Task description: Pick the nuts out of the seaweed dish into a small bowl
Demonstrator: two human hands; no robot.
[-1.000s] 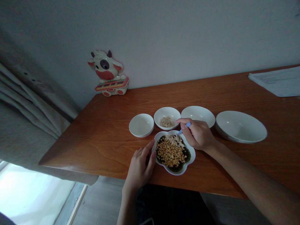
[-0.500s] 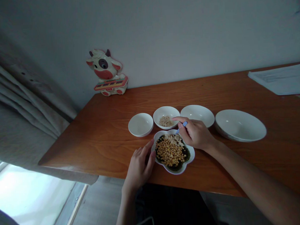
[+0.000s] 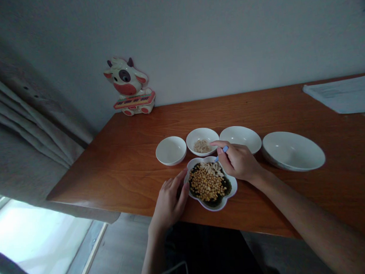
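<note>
A white flower-shaped bowl [image 3: 233,187] holds a dark green layer. Yellow soybeans [image 3: 206,182] cover much of that layer, with pale peanut halves [image 3: 211,168] at the far side. My left hand [image 3: 170,197] grips the bowl's left rim between thumb and fingers. Over the far right rim, my right hand [image 3: 239,161] is closed on a slim lavender-blue tool [image 3: 225,148]; my fingers hide much of it, and its lower end is by the peanuts. Its extended forefinger overlaps the edge of a small white bowl [image 3: 191,136] with more peanut pieces [image 3: 202,146] inside.
Beside the peanut bowl stand another small white bowl [image 3: 171,151] on the left and two larger ones, a middle bowl [image 3: 240,137] and a right bowl [image 3: 293,151]. A cow toy with a keyboard [image 3: 131,89] is by the wall. White sheets [image 3: 342,95] lie far right on the wooden table [image 3: 117,167].
The view has shifted very slightly. Both hands keep nearly the same place at the flower-shaped bowl, and the slim tool stays in my right hand.
</note>
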